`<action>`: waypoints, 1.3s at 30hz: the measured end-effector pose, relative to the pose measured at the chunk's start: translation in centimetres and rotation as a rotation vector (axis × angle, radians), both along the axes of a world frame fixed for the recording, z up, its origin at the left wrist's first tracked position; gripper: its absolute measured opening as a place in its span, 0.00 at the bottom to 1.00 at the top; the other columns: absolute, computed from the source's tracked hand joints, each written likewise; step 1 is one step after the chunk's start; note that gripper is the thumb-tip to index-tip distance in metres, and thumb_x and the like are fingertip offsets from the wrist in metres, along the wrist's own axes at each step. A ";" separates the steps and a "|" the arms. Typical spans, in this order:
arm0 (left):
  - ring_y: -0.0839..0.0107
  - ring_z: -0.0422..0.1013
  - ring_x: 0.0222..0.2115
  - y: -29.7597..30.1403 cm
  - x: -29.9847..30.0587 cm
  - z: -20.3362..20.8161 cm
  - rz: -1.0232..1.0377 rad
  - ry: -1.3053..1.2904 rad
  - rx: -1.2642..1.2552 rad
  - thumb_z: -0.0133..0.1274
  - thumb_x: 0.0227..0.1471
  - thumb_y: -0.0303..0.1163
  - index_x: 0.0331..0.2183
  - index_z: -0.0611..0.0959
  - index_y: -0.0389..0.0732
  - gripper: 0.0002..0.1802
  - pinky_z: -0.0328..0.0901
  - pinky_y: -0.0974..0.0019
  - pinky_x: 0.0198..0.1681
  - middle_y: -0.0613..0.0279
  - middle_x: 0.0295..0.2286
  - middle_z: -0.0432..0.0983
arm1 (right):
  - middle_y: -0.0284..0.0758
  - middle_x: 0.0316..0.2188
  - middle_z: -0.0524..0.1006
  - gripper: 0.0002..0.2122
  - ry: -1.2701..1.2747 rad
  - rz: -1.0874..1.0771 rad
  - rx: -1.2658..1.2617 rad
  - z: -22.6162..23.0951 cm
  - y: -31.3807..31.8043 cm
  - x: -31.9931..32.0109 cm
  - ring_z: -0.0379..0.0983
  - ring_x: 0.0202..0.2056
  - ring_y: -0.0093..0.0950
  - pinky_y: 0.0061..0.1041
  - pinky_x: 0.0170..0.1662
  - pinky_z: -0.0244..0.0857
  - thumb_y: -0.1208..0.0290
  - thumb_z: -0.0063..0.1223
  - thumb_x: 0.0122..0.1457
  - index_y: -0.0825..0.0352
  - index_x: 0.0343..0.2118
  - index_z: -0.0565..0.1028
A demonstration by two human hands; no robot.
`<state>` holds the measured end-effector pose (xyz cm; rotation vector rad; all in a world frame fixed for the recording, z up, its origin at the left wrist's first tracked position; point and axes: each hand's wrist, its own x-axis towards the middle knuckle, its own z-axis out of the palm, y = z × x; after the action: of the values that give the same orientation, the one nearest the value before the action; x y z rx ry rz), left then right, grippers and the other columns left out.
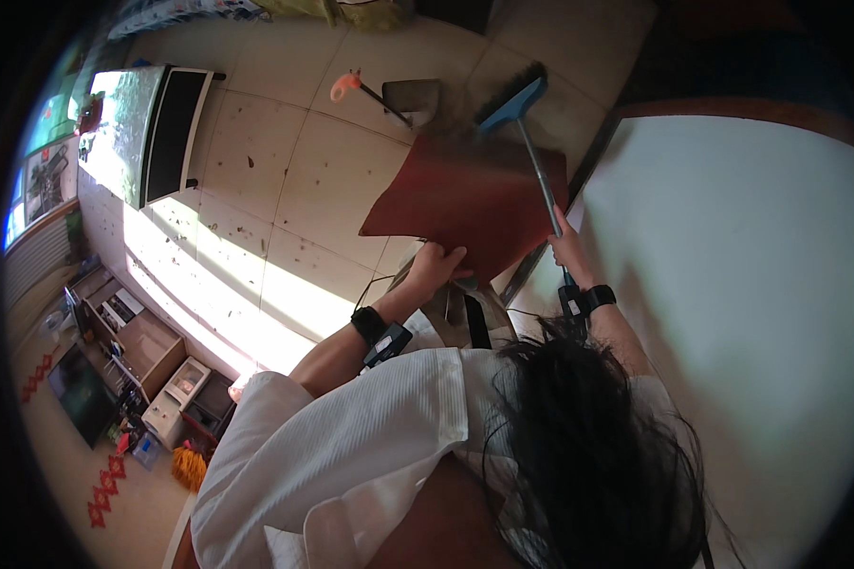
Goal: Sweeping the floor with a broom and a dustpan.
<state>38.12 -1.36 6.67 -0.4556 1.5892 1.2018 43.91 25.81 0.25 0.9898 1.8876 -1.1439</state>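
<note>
My right hand (pixel 569 251) is wrapped round the grey pole of a broom (pixel 535 156). The broom's blue head (pixel 514 102), with dark bristles, is beyond the far edge of a dark red mat (pixel 474 194). My left hand (pixel 434 270) is closed at the mat's near edge, thumb towards the mat; the fingertips are partly hidden. The mat looks curved, with its near side raised towards me. Left of the broom head lies a grey dustpan (pixel 417 98), its dark handle ending in a pinkish-orange hook (pixel 345 84).
Dark bits of debris (pixel 250 162) are scattered over the pale floor tiles (pixel 327 175). A broad white surface with a brown edge (pixel 731 284) fills my right side. A black-and-white stand (pixel 176 133) is at the far left, a wooden cabinet (pixel 147 351) at the near left.
</note>
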 end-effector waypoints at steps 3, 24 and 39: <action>0.64 0.75 0.26 0.2 1.0 -0.8 0.146 0.030 0.100 0.48 0.50 0.31 0.26 0.72 0.20 0.18 0.65 0.72 0.18 0.54 0.25 0.72 | 0.47 0.23 0.73 0.30 0.144 0.077 0.158 -2.4 -0.5 3.9 0.72 0.22 0.36 0.32 0.25 0.64 0.76 0.40 0.49 0.47 0.57 0.50; 0.64 0.73 0.27 0.4 0.2 -1.3 0.168 0.055 0.157 0.47 0.50 0.27 0.29 0.70 0.19 0.15 0.70 0.72 0.22 0.52 0.28 0.70 | 0.42 0.20 0.71 0.31 0.369 0.132 0.463 -2.4 1.7 4.9 0.67 0.16 0.29 0.29 0.22 0.63 0.78 0.37 0.49 0.49 0.58 0.50; 0.63 0.73 0.27 -0.2 -0.6 -0.7 0.231 -0.017 0.124 0.47 0.50 0.29 0.27 0.70 0.20 0.16 0.70 0.71 0.25 0.52 0.27 0.70 | 0.44 0.23 0.73 0.31 0.150 0.103 0.276 -4.9 6.4 5.9 0.70 0.22 0.35 0.33 0.26 0.63 0.76 0.37 0.49 0.49 0.58 0.49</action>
<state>37.47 -1.53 5.96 -0.5794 1.4663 1.4583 49.82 32.24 -4.61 0.9616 2.2341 -0.9368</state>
